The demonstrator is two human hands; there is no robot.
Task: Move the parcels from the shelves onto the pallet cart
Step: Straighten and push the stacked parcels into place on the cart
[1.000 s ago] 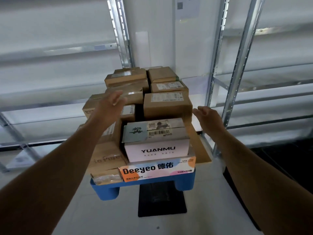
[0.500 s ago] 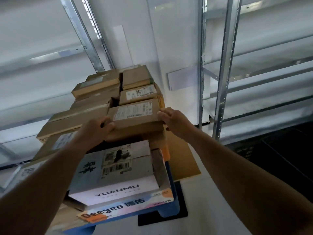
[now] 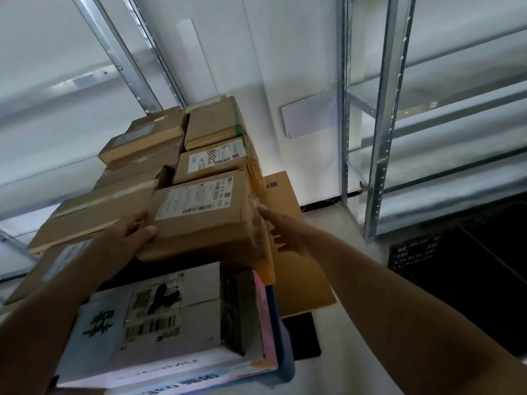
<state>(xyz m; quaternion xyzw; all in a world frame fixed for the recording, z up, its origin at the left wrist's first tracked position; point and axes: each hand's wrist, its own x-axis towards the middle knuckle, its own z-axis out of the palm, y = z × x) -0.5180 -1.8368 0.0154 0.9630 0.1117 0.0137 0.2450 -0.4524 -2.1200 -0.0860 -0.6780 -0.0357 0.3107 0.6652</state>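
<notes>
A black crate (image 3: 456, 269) with a perforated wall stands on the floor (image 3: 336, 223) at right, near a steel upright (image 3: 382, 138). A black mat (image 3: 302, 334) lies flat on the floor at lower centre. A flat cardboard sheet (image 3: 296, 252) leans tilted just above the mat. A white sheet (image 3: 310, 116) is fixed to the white wall (image 3: 271, 52), slightly askew. A narrow white strip (image 3: 196, 49) runs up the wall at upper centre.

The pallet cart (image 3: 286, 363) lay almost wholly hidden under stacked parcels, the lowest box's (image 3: 182, 379) lettering was cut off at the bottom edge, and label text was too blurred to read.
</notes>
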